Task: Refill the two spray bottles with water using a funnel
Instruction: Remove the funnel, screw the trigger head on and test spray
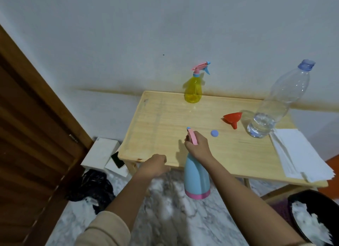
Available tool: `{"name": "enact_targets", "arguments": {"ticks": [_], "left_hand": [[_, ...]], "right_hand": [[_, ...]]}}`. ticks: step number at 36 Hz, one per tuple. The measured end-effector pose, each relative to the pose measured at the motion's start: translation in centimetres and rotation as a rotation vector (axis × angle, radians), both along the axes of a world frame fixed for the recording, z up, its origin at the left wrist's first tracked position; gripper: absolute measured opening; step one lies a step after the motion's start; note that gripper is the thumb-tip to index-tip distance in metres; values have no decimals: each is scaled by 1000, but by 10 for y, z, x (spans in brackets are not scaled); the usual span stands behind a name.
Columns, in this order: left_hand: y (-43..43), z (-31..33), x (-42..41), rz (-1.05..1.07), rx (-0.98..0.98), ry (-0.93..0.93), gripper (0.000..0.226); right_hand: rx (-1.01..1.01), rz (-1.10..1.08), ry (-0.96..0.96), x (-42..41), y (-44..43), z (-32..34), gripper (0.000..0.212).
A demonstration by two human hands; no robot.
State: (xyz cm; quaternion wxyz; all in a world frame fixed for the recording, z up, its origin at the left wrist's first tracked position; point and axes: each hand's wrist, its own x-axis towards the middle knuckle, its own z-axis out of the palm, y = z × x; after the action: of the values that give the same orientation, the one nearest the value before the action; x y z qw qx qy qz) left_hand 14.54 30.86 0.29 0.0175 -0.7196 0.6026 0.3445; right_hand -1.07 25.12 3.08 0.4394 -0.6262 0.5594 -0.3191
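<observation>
My right hand (199, 146) grips the pink spray head of a light blue spray bottle (196, 179) with a pink base, held in the air in front of the wooden table's (165, 121) near edge. My left hand (156, 164) is a loose fist at the table's front edge, holding nothing. A yellow spray bottle (193, 90) with a pink and blue head stands at the table's back. A red funnel (232, 118) lies on its side right of centre. Beside it stands a large clear water bottle (273, 110), uncapped, with a little water in the bottom. Its blue cap (214, 133) lies on the table.
A stack of white paper (300, 154) lies on the table's right end. A black bin (315, 216) with white waste stands at lower right. White boxes and a phone (117, 160) sit on the floor left of the table, next to a dark bag (93, 187) and a wooden door (27, 135).
</observation>
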Motion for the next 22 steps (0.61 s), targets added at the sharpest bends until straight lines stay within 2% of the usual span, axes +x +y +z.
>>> {"name": "enact_targets", "arguments": {"ticks": [6, 17, 22], "left_hand": [[8, -8, 13, -9, 13, -48, 30], [17, -16, 29, 71, 33, 29, 21], [20, -19, 35, 83, 23, 30, 16]], "right_hand": [[69, -11, -43, 20, 13, -10, 21], [123, 10, -12, 48, 18, -14, 12], [110, 4, -55, 55, 22, -11, 25]]}}
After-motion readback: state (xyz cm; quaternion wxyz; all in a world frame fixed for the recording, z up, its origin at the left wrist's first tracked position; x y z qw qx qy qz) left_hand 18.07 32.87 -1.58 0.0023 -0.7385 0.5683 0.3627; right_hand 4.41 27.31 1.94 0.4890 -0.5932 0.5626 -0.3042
